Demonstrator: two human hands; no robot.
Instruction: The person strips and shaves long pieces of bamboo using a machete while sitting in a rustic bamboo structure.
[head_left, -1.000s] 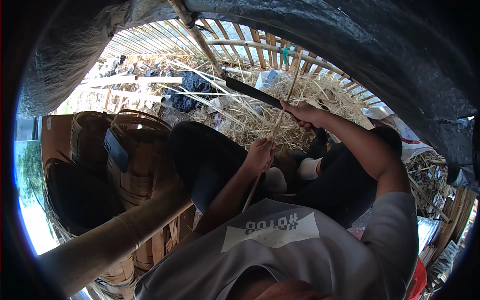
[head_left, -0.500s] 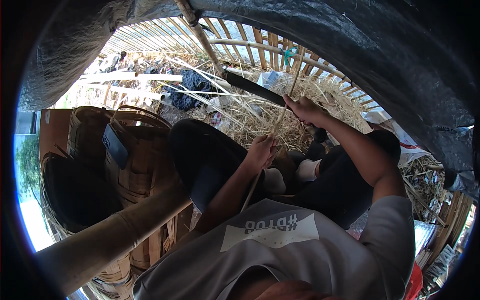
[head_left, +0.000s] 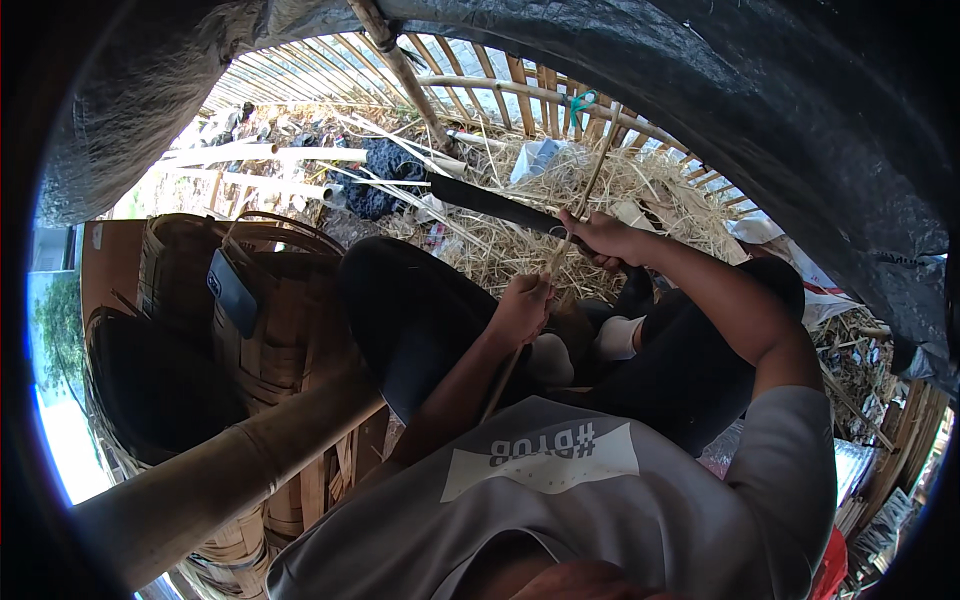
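Observation:
My right hand grips the handle of a long dark knife whose blade points left over the straw. My left hand is closed around a thin bamboo strip that runs up past the knife and down toward my lap. The blade meets the strip just above my left hand. I sit with dark trousers, my left knee raised, and a grey shirt below.
Woven bamboo baskets are stacked at the left, with a thick bamboo pole slanting across them. Straw and shavings cover the ground ahead. A bamboo slat fence and a dark tarp roof close in the back and right.
My right hand and the knife have moved slightly down and left along the strip. My left hand stays closed on the strip at the same place.

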